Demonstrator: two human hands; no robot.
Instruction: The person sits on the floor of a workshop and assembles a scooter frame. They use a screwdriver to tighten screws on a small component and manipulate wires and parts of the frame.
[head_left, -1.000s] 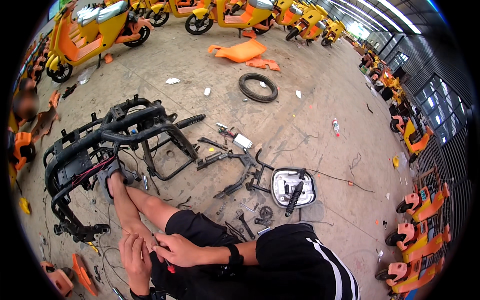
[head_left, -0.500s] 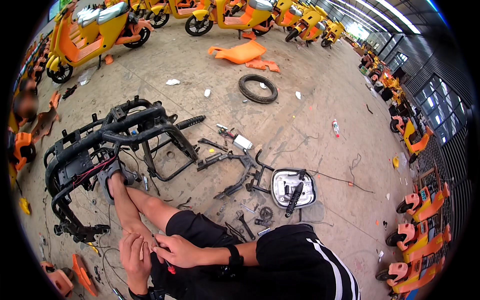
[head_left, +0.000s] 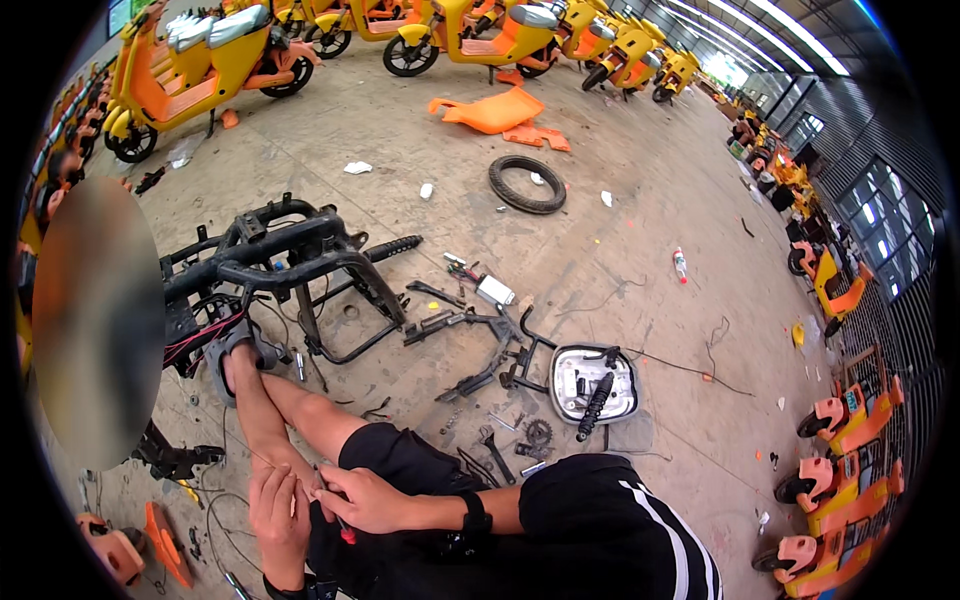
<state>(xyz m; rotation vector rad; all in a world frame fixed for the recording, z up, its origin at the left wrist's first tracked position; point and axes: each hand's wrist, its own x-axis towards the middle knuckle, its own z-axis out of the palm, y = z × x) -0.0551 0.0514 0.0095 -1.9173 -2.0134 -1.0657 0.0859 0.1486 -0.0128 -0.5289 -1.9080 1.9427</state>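
Observation:
My left hand [head_left: 278, 512] and my right hand [head_left: 368, 500] meet over my lap, their fingers pinched together. Between them is something small and thin that I cannot make out. A small red piece [head_left: 348, 536] shows just below the right fingers, against my dark shorts. Beyond my outstretched legs lies a black scooter frame [head_left: 290, 237] with loose red wires, my foot beside it. To its right are black metal brackets [head_left: 487, 325] and a silver box with wires [head_left: 495, 290]. A black shock absorber [head_left: 597, 407] rests across a white-lined pan [head_left: 625, 385].
Small tools and a gear [head_left: 539, 432] lie near my knee. Farther out are a black tyre [head_left: 498, 190], an orange panel [head_left: 490, 112] and a bottle [head_left: 680, 265]. Yellow scooters [head_left: 210, 75] line the far side and right edge. A blurred patch hides part of the left.
The view has shifted slightly, so everything sits a little to the right. A large blurred patch now covers the frame's left end. Both hands keep nearly the same pinched pose.

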